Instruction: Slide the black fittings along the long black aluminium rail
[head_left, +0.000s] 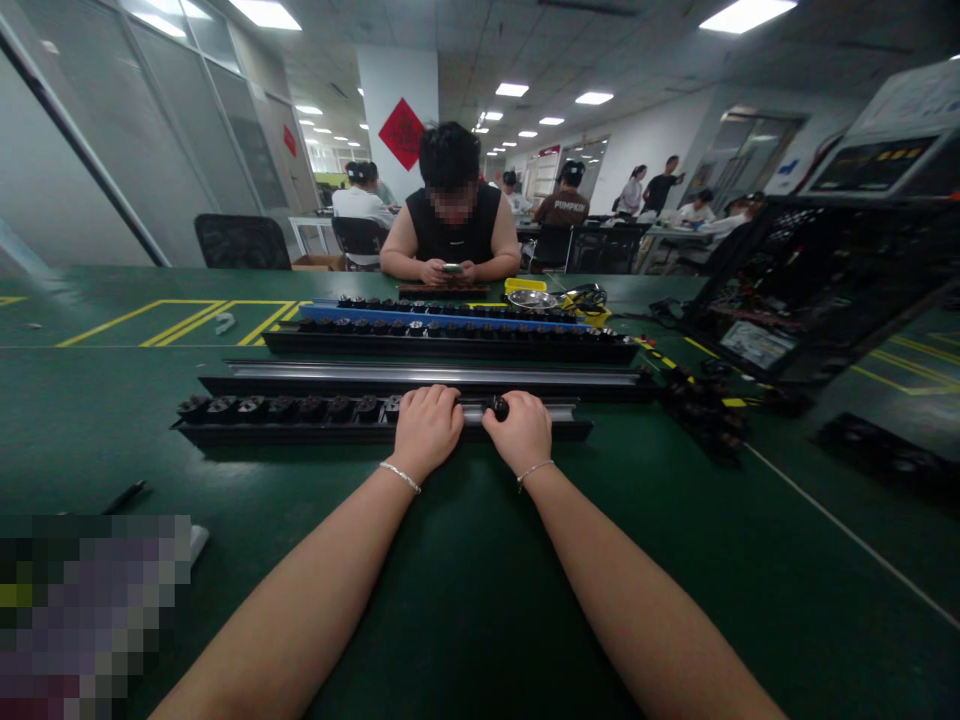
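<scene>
Your forearms crossed the green table [480,600] towards the near rail [300,432] | left hand [427,428] on that rail, fingers curled together, gripping it | right hand [519,432] pinched a black knob [499,407] seated on the rail

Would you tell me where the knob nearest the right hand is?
Head view, centre: the knob sits on the nearest rail between left hand and right hand.

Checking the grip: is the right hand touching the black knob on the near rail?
Touching. Head view: right hand closes on the black knob on the near rail.
</scene>
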